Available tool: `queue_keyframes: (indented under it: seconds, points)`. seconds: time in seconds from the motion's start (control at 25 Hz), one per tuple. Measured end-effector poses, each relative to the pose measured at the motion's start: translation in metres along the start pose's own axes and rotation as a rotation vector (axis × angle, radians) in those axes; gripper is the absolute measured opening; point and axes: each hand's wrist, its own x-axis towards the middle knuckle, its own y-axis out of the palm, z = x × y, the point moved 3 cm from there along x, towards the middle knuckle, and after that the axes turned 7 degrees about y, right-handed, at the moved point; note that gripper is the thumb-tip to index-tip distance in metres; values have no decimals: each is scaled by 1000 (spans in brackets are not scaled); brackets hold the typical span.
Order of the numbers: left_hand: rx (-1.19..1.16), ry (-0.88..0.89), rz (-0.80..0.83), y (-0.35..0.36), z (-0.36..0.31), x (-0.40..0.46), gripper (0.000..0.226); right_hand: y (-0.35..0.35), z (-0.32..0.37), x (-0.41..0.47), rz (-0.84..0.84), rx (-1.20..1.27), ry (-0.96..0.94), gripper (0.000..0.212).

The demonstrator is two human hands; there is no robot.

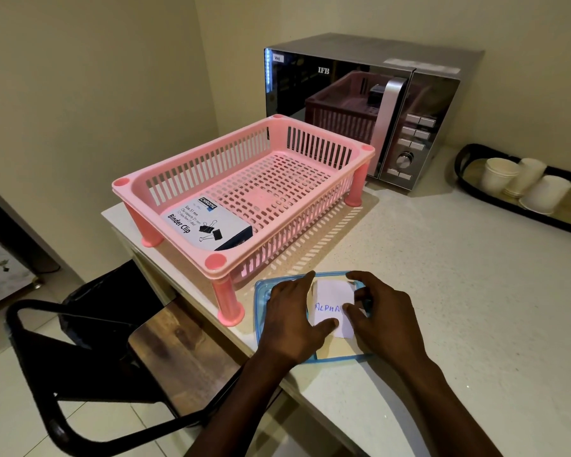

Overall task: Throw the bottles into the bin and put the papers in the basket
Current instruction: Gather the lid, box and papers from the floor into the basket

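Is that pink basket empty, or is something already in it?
Not empty. The pink slatted plastic basket holds one flat white binder-clip box at its near-left corner; the rest of its perforated floor is bare.
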Motion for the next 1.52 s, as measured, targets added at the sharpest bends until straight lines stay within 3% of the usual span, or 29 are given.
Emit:
queue_keyframes:
  seconds: [0.44, 0.68, 0.96, 1.16, 1.36, 1.52]
  points:
    - [-69, -32, -47, -1, -1, -1, 94, -2, -13, 5, -35, 594, 136, 36]
    - [-117, -23, -44, -3, -6, 0, 93, 10, -17, 4, -44, 644, 197, 38]
    - [-297, -17, -232, -23, -25, -5, 87, -21, -3, 9, -88, 788, 97, 34]
    - [-468, 20, -278, -41, -51, -5, 74, -55, 11, 12, -116, 874, 33, 35]
    - [-442, 172, -348, -70, -87, -5, 68, -85, 49, 18, -138, 945, -92, 34]
    - [-421, 181, -439, -105, -91, 10, 68, -92, 85, 34, -87, 1009, -182, 27]
